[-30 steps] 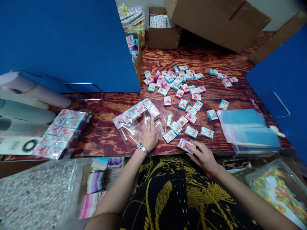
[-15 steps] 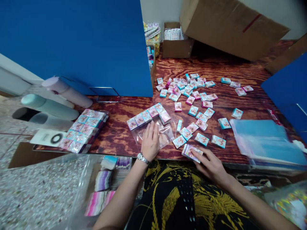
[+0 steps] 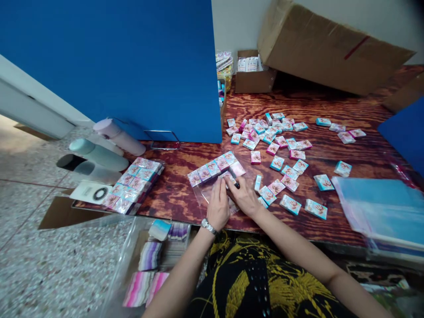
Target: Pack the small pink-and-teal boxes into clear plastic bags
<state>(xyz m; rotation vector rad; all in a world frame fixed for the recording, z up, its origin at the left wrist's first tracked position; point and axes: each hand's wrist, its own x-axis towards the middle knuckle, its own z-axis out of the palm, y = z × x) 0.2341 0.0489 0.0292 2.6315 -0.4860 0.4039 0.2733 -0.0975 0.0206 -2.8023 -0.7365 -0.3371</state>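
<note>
My left hand (image 3: 218, 206), fingers stretched out, lies on a clear plastic bag (image 3: 202, 192), its fingertips by a small printed box. My right hand (image 3: 245, 197) is closed on that small box (image 3: 228, 177), pressing it against the row at the bag's far side; my fingers hide part of it. The row of small boxes (image 3: 212, 168) with hand pictures runs along the bag, and one more box (image 3: 237, 168) sits at its right end. Just right of my hands lie a narrow upright box (image 3: 257, 182) and several loose boxes (image 3: 267, 195).
A heap of small boxes (image 3: 265, 132) spreads over the wooden table (image 3: 172, 185). Left stand a wrapped pack of boxes (image 3: 135, 183) and bottles (image 3: 99, 154). Blue plastic bags (image 3: 380, 207) lie right. Cardboard boxes (image 3: 331, 53) stand behind; a bin of folded cartons (image 3: 149, 256) sits below.
My right hand has moved left from the table's front edge to the bag, bringing the small box to the row. My left hand stays on the bag. The view has shifted slightly.
</note>
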